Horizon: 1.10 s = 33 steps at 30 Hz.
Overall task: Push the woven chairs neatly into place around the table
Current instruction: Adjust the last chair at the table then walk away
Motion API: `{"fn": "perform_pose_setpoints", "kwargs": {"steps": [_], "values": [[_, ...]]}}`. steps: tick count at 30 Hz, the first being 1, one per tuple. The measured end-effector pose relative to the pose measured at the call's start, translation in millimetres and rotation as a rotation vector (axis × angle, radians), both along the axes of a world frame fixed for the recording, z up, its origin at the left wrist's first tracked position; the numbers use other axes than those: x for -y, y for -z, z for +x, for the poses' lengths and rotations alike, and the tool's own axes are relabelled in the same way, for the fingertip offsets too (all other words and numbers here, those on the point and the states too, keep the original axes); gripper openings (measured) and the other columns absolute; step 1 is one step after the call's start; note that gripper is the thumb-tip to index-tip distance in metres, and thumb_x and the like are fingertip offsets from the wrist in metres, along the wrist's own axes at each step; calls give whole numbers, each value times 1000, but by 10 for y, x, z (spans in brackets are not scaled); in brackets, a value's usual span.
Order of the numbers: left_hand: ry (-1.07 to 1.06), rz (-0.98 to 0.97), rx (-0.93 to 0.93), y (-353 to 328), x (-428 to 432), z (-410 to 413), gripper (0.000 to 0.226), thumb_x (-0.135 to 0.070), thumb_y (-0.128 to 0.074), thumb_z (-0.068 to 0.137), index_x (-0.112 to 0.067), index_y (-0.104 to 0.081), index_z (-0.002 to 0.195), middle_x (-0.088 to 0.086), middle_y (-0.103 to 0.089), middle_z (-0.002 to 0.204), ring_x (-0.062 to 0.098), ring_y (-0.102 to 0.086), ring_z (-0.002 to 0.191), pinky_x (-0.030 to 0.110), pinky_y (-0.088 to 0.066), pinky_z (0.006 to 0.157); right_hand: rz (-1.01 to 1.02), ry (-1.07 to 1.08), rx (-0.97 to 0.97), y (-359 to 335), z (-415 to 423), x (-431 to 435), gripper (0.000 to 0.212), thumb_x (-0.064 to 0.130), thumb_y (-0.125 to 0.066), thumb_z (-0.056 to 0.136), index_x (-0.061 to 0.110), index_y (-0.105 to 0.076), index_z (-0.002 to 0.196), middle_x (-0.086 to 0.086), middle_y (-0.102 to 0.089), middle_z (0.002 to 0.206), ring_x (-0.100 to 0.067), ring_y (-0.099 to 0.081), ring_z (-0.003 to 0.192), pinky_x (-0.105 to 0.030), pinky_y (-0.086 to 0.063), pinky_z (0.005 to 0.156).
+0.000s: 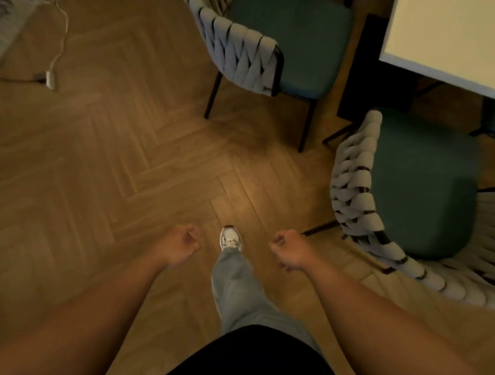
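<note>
Both hands hang loosely curled and empty over the floor, left hand [181, 244], right hand [291, 249]. The near chair [422, 191] stands just right of the right hand, angled off the tabletop [467, 40]; the far chair [288, 38] stands beyond.

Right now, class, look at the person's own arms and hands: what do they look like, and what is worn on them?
Both forearms are bare, with no sleeves in view. The left hand and right hand wear no gloves; no watch, ring or bracelet shows, though the picture is dim and slightly blurred. No markings can be made out.
</note>
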<state>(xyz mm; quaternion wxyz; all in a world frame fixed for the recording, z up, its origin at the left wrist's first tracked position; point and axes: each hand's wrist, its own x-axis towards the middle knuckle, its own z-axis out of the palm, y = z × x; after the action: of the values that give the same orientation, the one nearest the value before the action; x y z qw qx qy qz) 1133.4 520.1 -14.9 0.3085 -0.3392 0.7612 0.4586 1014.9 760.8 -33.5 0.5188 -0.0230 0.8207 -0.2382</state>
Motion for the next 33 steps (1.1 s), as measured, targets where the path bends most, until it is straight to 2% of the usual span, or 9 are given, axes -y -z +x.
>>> {"fn": "perform_pose_setpoints", "kwargs": {"steps": [2,5,10,13,15,18,23,28,33], "values": [[23,-8,19,-50,322,-262,22,0,-52,93,-9,-61,111,7,-62,80,17,-57,64,23,-39,52,14,9,21,-3,-238,320,29,28,-54,98,11,-60,121,-14,-69,101,-29,-69,82,-35,-57,64],[49,-17,-13,-153,828,-630,32,-1,-53,94,0,-58,125,14,-68,92,26,-63,74,24,-43,61,3,-2,28,-62,-577,847,27,24,-55,98,6,-62,116,-15,-65,102,-24,-63,78,-31,-52,59],[45,-23,-26,-324,1689,-1177,24,1,-52,92,-4,-61,113,-1,-56,68,16,-54,61,17,-40,48,-25,-43,4,-203,-1116,1798,11,19,-57,94,11,-62,98,-10,-64,91,-25,-61,82,-29,-47,60],[77,-20,-47,-351,2271,-1528,24,-3,-55,92,-7,-63,114,3,-61,72,21,-60,70,24,-45,58,-55,-13,-16,-212,-1465,2408,8,18,-58,93,11,-61,95,-11,-65,91,-23,-61,71,-26,-51,55],[132,-41,-48,-321,2690,-1811,25,-5,-55,92,-12,-63,115,5,-64,80,21,-63,77,19,-43,55,-60,57,-9,-182,-1699,2805,9,19,-57,95,11,-61,98,-14,-67,93,-21,-62,61,-24,-49,49],[188,-28,-52,-277,3370,-2254,27,0,-50,94,-4,-61,118,7,-60,84,17,-57,73,11,-40,48,-72,200,-16,-109,-2024,3385,13,21,-58,96,12,-59,104,-14,-65,96,-24,-64,68,-31,-54,55],[318,-71,-39,-338,4575,-2943,25,-2,-53,93,-8,-62,116,4,-60,78,22,-60,76,21,-41,53,-70,460,10,-102,-2361,4279,7,17,-55,98,12,-56,93,-11,-62,86,-18,-57,53,-23,-48,41],[424,-94,3,-392,5396,-3763,23,-8,-55,94,-10,-61,117,12,-64,89,22,-61,72,22,-41,53,-110,662,90,-63,-2710,5037,7,22,-56,96,16,-58,94,-9,-66,86,-18,-59,52,-28,-49,49],[604,-96,-12,-343,5755,-4781,15,-5,-53,93,-15,-60,101,3,-58,71,23,-59,72,23,-39,50,-170,851,102,19,-3216,5559,12,23,-55,99,20,-59,88,-13,-71,98,-28,-67,74,-39,-58,67]]}}
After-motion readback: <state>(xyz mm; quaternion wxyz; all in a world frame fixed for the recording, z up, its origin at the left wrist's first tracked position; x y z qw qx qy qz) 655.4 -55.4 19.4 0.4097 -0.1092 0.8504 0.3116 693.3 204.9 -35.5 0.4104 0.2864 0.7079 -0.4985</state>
